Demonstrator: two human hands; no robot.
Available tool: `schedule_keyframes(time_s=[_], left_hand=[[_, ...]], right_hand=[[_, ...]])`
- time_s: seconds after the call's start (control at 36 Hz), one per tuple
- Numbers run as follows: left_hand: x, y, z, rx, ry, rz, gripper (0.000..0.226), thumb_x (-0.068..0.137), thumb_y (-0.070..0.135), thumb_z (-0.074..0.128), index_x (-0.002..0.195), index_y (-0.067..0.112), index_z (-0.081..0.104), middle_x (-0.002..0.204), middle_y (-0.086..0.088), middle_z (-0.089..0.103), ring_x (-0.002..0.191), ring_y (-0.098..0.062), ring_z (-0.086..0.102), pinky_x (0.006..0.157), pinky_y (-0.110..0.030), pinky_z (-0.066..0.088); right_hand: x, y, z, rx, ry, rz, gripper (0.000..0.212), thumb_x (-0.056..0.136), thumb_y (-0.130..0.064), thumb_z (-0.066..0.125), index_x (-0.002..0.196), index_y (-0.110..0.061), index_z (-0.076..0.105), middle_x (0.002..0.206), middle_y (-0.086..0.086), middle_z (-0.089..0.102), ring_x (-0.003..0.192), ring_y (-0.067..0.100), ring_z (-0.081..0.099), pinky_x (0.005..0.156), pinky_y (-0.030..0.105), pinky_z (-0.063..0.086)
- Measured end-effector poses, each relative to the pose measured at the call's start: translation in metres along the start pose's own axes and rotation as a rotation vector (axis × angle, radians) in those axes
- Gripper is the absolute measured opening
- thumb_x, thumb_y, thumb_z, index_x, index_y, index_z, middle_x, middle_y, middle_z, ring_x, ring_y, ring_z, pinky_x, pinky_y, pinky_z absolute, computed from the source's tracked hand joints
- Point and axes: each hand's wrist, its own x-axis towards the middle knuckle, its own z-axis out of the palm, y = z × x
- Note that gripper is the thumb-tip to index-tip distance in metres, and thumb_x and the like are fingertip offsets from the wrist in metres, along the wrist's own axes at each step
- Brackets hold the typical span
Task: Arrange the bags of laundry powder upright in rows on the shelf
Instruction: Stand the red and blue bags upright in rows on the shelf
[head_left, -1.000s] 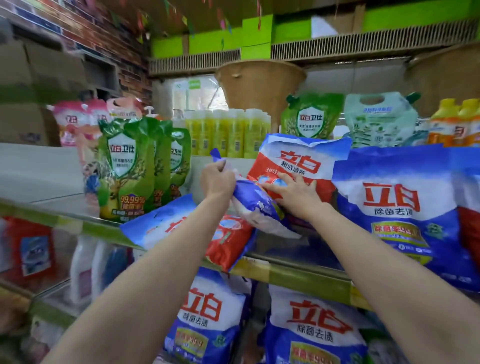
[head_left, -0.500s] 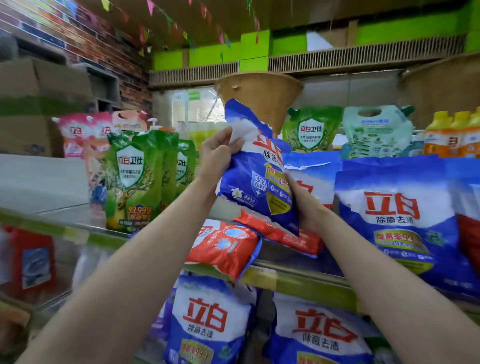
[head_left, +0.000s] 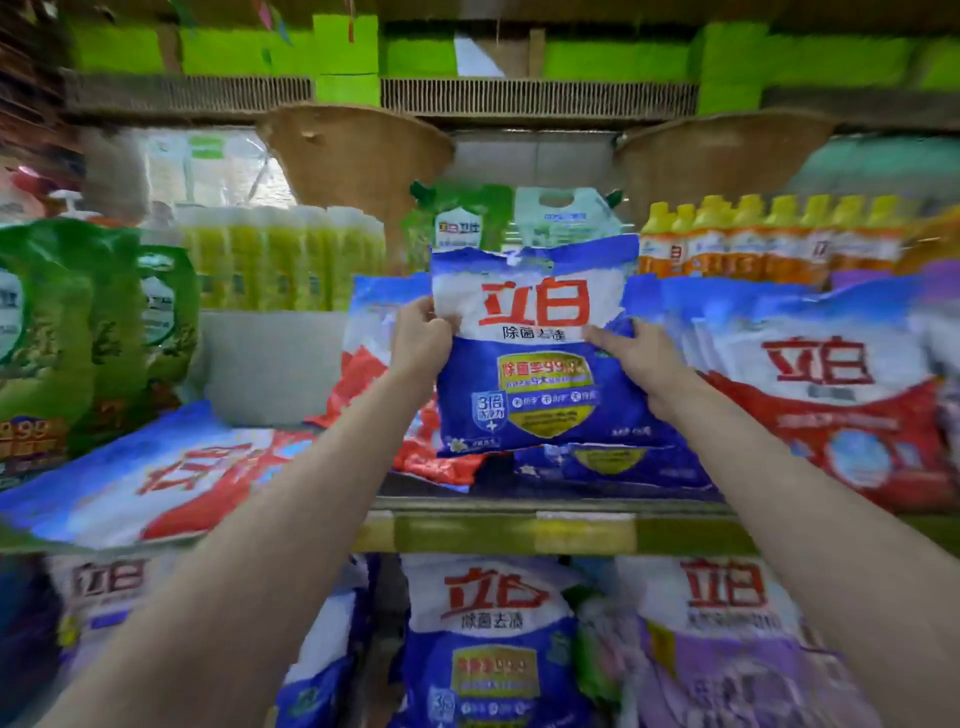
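Head view, shelf front. My left hand (head_left: 422, 338) grips the left edge of a blue-and-white bag of laundry powder (head_left: 540, 364), fingers curled round the edge just below its white band. My right hand (head_left: 636, 358) holds the bag's right edge at about the same height, the thumb lying on the front face and the other fingers hidden behind the bag. The bag is held upright, print facing me, above the middle of the shelf (head_left: 498, 530), its lower edge just above another blue bag (head_left: 613, 465) that lies flat on the shelf.

To the left, behind my left wrist, a red-and-white bag (head_left: 366, 364) stands leaning, and nearer and further left a larger red-and-blue bag (head_left: 156, 478) lies flat, overhanging the shelf's front edge. To the right a large red-and-white bag (head_left: 831, 384) stands upright, touching or nearly touching the held bag; I cannot tell which. Green pouches (head_left: 88, 332) stand at far left. Behind, yellow-green bottles (head_left: 280, 254) and orange bottles with yellow caps (head_left: 769, 239) form far rows. The tier below holds further upright bags (head_left: 493, 639).
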Motion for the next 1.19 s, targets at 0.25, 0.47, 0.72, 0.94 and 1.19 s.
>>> schedule_keyframes(time_s=[0.25,0.47,0.72,0.94,1.19], left_hand=[[-0.03,-0.047,0.08,0.189,-0.048,-0.111,0.029,0.09,0.003,0.044,0.118,0.002,0.05,0.115,-0.019,0.059,0.106,-0.035,0.056,0.088,-0.042,0.047],[-0.039,-0.052,0.073,0.214,-0.076,-0.051,0.027,0.095,0.011,0.047,0.12,0.004,0.038,0.1,-0.008,0.051,0.091,-0.022,0.056,0.073,-0.035,0.049],[-0.032,-0.043,0.031,0.283,0.02,0.024,0.022,0.091,0.016,0.055,0.11,0.005,0.05,0.095,-0.008,0.058,0.092,-0.026,0.057,0.08,-0.037,0.045],[-0.028,-0.043,-0.072,0.46,0.263,-0.033,0.023,0.09,0.011,0.054,0.108,-0.003,0.055,0.11,-0.023,0.063,0.105,-0.034,0.058,0.089,-0.036,0.04],[-0.064,-0.048,-0.175,0.676,0.406,-0.261,0.022,0.087,0.017,0.055,0.106,0.006,0.059,0.112,-0.014,0.063,0.11,-0.029,0.055,0.086,-0.032,0.041]], right_hand=[[-0.025,0.044,-0.053,-0.33,0.083,0.068,0.045,0.093,-0.032,0.056,0.133,-0.013,0.046,0.124,0.003,0.059,0.117,0.021,0.055,0.093,0.03,0.044],[-0.031,0.036,-0.038,-0.907,0.305,-0.238,0.05,0.086,-0.021,0.065,0.125,-0.004,0.039,0.131,0.016,0.038,0.12,0.027,0.041,0.1,0.033,0.037],[-0.026,0.001,0.041,-0.904,0.041,-0.655,0.031,0.077,-0.006,0.055,0.107,0.0,0.057,0.108,0.016,0.053,0.101,0.032,0.051,0.086,0.042,0.046],[-0.032,-0.004,0.157,-0.741,-0.458,-0.491,0.029,0.092,-0.022,0.055,0.11,0.001,0.058,0.108,0.018,0.062,0.102,0.031,0.057,0.088,0.038,0.04],[-0.057,-0.004,0.245,-0.719,-0.786,-0.536,0.032,0.096,-0.02,0.048,0.125,-0.012,0.059,0.128,0.007,0.061,0.12,0.023,0.054,0.093,0.025,0.035]])
